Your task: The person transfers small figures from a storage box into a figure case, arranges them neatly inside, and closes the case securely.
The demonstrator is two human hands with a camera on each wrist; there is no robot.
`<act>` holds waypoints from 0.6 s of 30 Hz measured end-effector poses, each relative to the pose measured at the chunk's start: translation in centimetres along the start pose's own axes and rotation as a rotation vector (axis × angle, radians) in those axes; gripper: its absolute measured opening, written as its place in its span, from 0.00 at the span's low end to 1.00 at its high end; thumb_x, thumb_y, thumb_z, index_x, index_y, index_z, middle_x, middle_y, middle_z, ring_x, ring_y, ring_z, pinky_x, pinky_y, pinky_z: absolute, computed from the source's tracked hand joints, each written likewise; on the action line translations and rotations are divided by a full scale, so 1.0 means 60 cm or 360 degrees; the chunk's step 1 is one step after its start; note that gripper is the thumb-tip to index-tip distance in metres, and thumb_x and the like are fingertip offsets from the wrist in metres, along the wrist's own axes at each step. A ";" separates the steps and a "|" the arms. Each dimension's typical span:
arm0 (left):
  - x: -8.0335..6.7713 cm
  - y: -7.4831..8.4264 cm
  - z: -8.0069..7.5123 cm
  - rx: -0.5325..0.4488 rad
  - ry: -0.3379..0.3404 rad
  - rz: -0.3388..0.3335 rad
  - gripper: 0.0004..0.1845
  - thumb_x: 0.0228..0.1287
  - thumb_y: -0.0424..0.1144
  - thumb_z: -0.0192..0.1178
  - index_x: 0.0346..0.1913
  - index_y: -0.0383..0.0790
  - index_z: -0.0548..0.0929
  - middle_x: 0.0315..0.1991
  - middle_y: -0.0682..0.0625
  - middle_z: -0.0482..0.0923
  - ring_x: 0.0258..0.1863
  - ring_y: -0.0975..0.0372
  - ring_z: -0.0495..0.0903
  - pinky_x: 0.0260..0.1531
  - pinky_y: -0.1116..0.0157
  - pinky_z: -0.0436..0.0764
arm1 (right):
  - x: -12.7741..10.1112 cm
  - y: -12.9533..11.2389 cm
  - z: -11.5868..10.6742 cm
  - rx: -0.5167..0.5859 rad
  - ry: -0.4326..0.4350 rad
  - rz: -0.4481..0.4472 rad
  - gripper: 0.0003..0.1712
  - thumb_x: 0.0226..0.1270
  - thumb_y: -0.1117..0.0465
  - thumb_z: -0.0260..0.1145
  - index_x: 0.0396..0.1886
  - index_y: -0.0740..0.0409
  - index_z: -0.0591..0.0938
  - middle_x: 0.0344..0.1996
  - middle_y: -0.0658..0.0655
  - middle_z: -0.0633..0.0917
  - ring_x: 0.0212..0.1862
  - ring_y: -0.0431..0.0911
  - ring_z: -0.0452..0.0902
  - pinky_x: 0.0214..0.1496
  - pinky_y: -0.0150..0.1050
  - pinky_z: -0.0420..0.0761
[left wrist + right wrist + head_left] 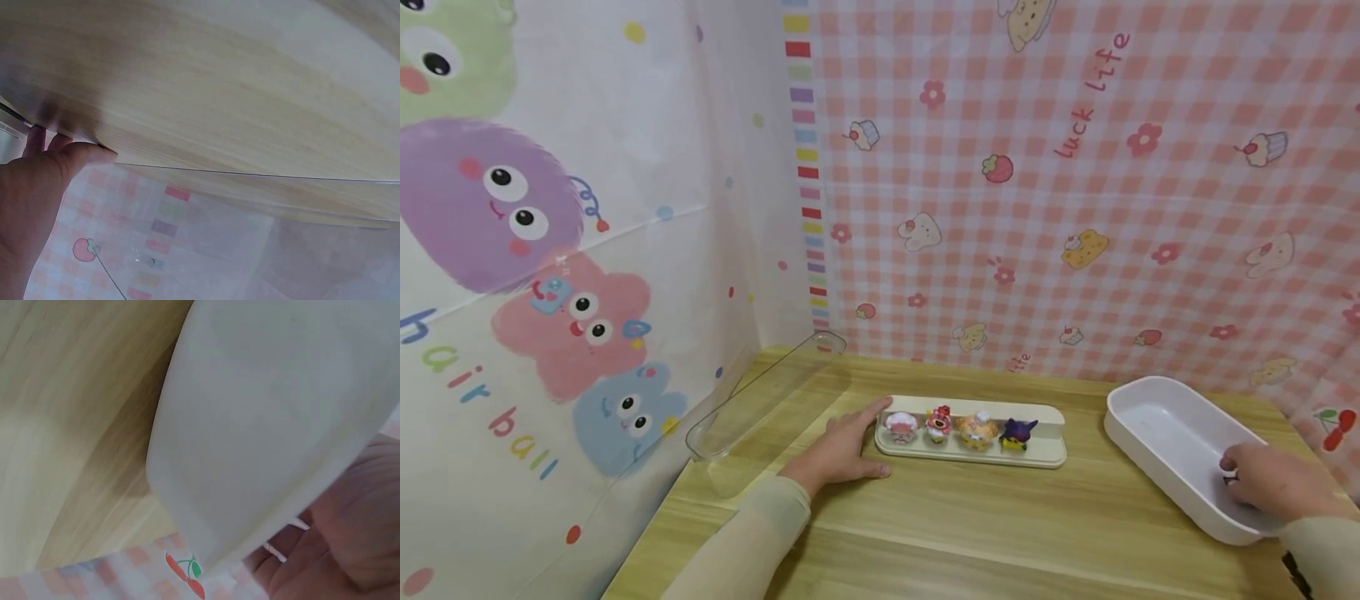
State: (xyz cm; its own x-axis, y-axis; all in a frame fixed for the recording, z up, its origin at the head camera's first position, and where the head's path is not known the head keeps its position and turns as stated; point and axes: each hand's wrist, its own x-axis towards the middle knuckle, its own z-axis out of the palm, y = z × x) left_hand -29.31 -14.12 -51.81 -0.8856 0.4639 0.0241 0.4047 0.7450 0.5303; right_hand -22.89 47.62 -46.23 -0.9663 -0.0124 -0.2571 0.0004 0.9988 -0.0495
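At the left end of a cream display stand [1045, 451], my left hand [838, 450] rests with thumb and fingers spread, fingertips against the stand's edge. On the stand, several small figurines stand in a row: a pink-and-white one [901, 427], a red one [937, 424], an orange-yellow one [977, 432] and a dark purple one [1018, 434]. My right hand [1285, 479] reaches into a white plastic bin [1165, 450], fingers curled, pinching a small dark item mostly hidden by them. In the right wrist view the bin's wall [262, 425] partly covers that hand [337, 550].
A clear plastic cover [767, 400] stands at the left of the wooden table [940, 533], near the white cartoon-printed sheet [722, 275]. Behind the table hangs a pink checked cloth [1060, 200]. The bin sits near the table's right edge.
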 end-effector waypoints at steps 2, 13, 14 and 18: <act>0.000 0.000 0.001 -0.0005 0.0000 -0.0005 0.61 0.58 0.56 0.81 0.87 0.63 0.51 0.81 0.41 0.68 0.80 0.39 0.66 0.81 0.30 0.49 | 0.006 -0.003 0.001 0.0070 0.0041 -0.0066 0.19 0.63 0.63 0.76 0.48 0.73 0.86 0.37 0.65 0.89 0.38 0.53 0.83 0.41 0.58 0.84; 0.000 0.001 -0.001 0.0008 0.0010 0.0002 0.61 0.58 0.56 0.81 0.87 0.62 0.52 0.80 0.42 0.69 0.79 0.40 0.67 0.82 0.34 0.53 | 0.032 -0.013 0.005 0.0437 0.0247 -0.0231 0.24 0.65 0.70 0.73 0.57 0.80 0.80 0.48 0.76 0.87 0.52 0.69 0.85 0.57 0.69 0.83; 0.000 0.001 0.000 0.0009 0.0009 0.0003 0.61 0.58 0.56 0.81 0.87 0.62 0.52 0.80 0.42 0.69 0.79 0.40 0.67 0.82 0.34 0.53 | 0.031 -0.013 0.006 0.0458 0.0248 -0.0224 0.25 0.66 0.70 0.73 0.58 0.80 0.79 0.49 0.77 0.87 0.52 0.70 0.85 0.57 0.70 0.83; 0.001 0.000 0.000 0.0002 0.0004 0.0004 0.61 0.57 0.56 0.81 0.87 0.62 0.51 0.80 0.41 0.69 0.79 0.39 0.67 0.81 0.34 0.54 | 0.025 -0.008 0.008 0.0558 0.0232 -0.0168 0.27 0.70 0.66 0.72 0.61 0.80 0.77 0.51 0.79 0.86 0.54 0.71 0.84 0.57 0.70 0.82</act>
State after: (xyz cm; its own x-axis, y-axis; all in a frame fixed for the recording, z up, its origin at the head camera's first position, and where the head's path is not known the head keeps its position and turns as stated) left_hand -29.34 -14.09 -51.83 -0.8850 0.4647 0.0278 0.4074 0.7443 0.5292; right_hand -24.23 47.10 -47.04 -0.9922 -0.0817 -0.0945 -0.0371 0.9151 -0.4016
